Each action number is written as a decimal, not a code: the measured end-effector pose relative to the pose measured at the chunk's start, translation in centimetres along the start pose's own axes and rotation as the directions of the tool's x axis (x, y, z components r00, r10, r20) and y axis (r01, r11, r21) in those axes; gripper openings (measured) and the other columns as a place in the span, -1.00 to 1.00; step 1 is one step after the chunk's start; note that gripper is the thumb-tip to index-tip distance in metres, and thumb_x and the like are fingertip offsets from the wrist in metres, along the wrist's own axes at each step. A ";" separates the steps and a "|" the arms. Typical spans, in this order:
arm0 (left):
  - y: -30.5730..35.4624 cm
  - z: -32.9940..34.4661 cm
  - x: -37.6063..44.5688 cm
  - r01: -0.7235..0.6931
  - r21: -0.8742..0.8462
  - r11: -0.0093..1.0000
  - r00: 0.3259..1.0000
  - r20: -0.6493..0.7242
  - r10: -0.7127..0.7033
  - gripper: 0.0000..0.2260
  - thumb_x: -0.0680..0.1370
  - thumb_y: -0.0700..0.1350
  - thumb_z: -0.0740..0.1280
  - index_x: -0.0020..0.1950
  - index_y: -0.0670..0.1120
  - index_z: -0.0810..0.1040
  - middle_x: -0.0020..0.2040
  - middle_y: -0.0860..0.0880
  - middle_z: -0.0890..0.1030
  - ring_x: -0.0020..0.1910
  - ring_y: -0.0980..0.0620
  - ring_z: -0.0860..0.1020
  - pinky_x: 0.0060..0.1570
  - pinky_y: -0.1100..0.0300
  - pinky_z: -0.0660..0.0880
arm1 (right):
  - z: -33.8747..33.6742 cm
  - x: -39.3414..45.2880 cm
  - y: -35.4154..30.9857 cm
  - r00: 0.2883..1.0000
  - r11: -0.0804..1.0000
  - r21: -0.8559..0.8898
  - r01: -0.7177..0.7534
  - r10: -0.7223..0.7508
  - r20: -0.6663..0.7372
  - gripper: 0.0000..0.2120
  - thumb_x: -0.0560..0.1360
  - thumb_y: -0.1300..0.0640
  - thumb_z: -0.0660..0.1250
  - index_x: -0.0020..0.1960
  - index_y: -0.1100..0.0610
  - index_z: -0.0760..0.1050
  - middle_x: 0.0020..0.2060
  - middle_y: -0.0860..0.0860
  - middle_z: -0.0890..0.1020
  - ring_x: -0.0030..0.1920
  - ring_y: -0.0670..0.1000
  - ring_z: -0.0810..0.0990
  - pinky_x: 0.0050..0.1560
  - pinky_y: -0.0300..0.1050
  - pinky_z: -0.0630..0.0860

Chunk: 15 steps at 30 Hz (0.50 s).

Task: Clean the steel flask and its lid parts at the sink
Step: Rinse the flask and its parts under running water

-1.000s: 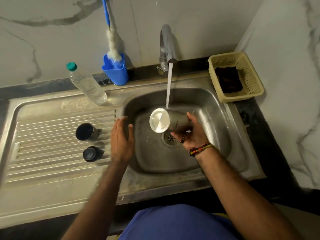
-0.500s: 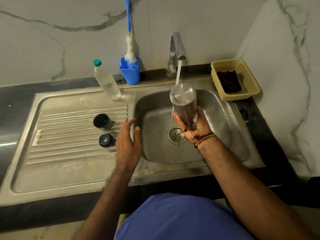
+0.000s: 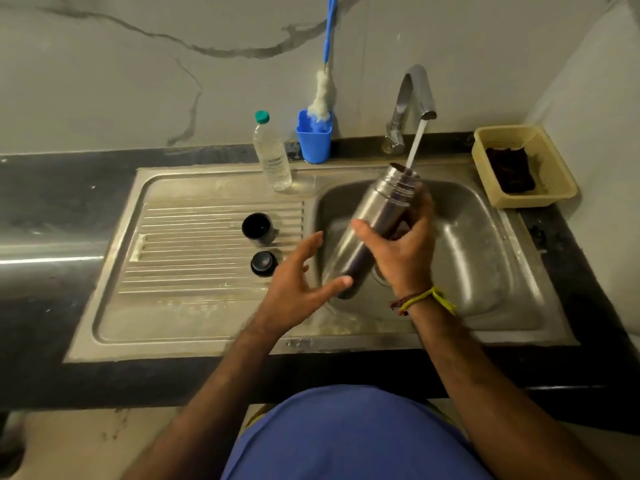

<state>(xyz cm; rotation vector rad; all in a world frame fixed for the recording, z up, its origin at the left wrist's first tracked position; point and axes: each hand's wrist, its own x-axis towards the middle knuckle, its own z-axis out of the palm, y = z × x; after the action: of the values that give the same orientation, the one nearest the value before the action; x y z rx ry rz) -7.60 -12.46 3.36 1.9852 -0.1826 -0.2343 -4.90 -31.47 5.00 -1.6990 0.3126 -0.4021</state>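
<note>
The left hand point(image 3: 298, 282) hangs loose, fingers spread and holding nothing, its fingertips just beside the base of the steel flask point(image 3: 374, 226). Just right of it, the right hand point(image 3: 398, 251) grips that smooth, brushed cylinder around its middle, tilted, threaded mouth up under the thin stream from the curved chrome tap point(image 3: 414, 98). Left of the loose hand, two dark round lid parts point(image 3: 259, 228) sit on the ribbed drainboard point(image 3: 194, 244).

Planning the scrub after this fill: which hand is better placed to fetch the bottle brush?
Left, probably. The left hand is open and free, on the side nearer the brush, while the right hand grips the steel flask under the tap's stream.
</note>
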 end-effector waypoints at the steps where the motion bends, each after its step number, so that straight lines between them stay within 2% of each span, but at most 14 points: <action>1: 0.3 0.0 0.1 -0.024 0.017 1.000 1.000 0.006 0.024 -0.12 0.34 0.24 0.59 0.57 0.01 0.34 0.43 0.09 0.51 0.35 0.25 0.49 0.31 0.27 0.46 | 1.1 -0.7 -0.4 0.997 0.999 -0.003 0.053 -0.053 0.057 0.02 0.25 -0.06 0.65 0.55 -0.05 0.16 0.27 -0.16 0.55 0.20 -0.16 0.61 0.14 -0.10 0.62; 4: 0.6 -1.5 0.4 -0.070 0.097 0.993 0.987 -0.139 0.083 -0.34 0.30 0.21 0.60 0.33 0.08 0.49 0.09 0.22 0.64 0.04 0.29 0.59 0.04 0.36 0.52 | 4.4 -2.3 -1.9 0.970 0.987 0.038 0.157 -0.161 0.182 0.06 0.27 -0.06 0.63 0.58 0.00 0.08 0.25 -0.14 0.56 0.18 -0.11 0.63 0.11 -0.04 0.63; 6: 0.0 -3.2 0.3 -0.043 0.126 0.991 0.970 -0.231 0.071 -0.42 0.25 0.20 0.56 0.21 0.11 0.53 -0.02 0.24 0.63 -0.05 0.28 0.59 -0.08 0.37 0.51 | 5.8 -2.8 -2.2 0.950 0.986 0.096 0.136 -0.157 0.268 -0.01 0.30 -0.07 0.61 0.56 0.01 0.13 0.21 -0.06 0.60 0.15 -0.03 0.65 0.08 -0.03 0.64; 8: -1.1 -5.0 -0.3 -0.016 0.140 0.990 0.951 -0.305 0.058 -0.40 0.23 0.21 0.57 0.21 0.07 0.56 0.00 0.19 0.65 -0.05 0.26 0.59 -0.11 0.30 0.54 | 6.8 -3.2 -2.1 0.936 0.986 0.163 0.022 -0.078 0.345 -0.28 0.43 -0.12 0.49 0.49 -0.01 0.29 0.16 0.02 0.62 0.12 0.02 0.66 0.08 -0.03 0.63; 10: -2.2 -6.8 -0.9 0.003 0.115 0.993 0.907 -0.418 0.046 -0.43 0.25 0.17 0.63 0.18 0.04 0.57 0.00 0.16 0.64 -0.07 0.27 0.57 -0.13 0.23 0.55 | 7.8 -3.4 -1.6 0.931 0.985 0.152 -0.087 0.026 0.363 -0.54 0.57 -0.16 0.31 0.38 0.04 0.45 0.12 0.02 0.64 0.09 -0.02 0.65 0.04 -0.10 0.62; 11: -2.7 -7.6 -1.2 0.005 0.099 0.995 0.877 -0.479 0.043 -0.45 0.26 0.15 0.63 0.16 0.02 0.57 -0.01 0.13 0.64 -0.09 0.28 0.56 -0.12 0.23 0.55 | 8.4 -3.3 -0.8 0.931 0.996 0.062 -0.070 0.043 0.362 -0.61 0.60 -0.12 0.27 0.31 0.09 0.52 0.09 0.02 0.66 0.06 -0.04 0.65 0.01 -0.11 0.61; 13: -4.1 -9.3 -1.6 0.016 0.057 0.998 0.824 -0.567 0.019 -0.45 0.27 0.15 0.62 0.15 -0.02 0.56 -0.01 0.06 0.65 -0.09 0.19 0.59 -0.06 0.20 0.55 | 9.8 -3.2 1.3 0.903 0.968 -0.216 0.127 -0.022 0.430 -0.69 0.56 0.01 0.30 0.21 0.15 0.60 0.06 0.07 0.68 0.05 0.03 0.65 0.05 -0.05 0.57; 15: -5.5 -10.5 -1.9 0.046 0.010 0.999 0.791 -0.611 -0.030 -0.43 0.27 0.15 0.61 0.17 -0.05 0.55 0.01 0.01 0.66 -0.06 0.02 0.63 0.00 0.07 0.59 | 11.8 -3.4 2.8 0.794 0.865 -0.387 0.321 -0.023 0.607 -0.61 0.47 0.10 0.36 0.28 0.16 0.57 0.17 0.14 0.62 0.18 0.15 0.59 0.22 -0.01 0.49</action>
<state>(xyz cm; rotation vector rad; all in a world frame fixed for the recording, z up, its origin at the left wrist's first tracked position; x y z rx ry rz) -6.76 -0.49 2.79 1.9871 0.2786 0.3981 -2.84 -20.01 0.29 -2.2512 -0.2398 0.1022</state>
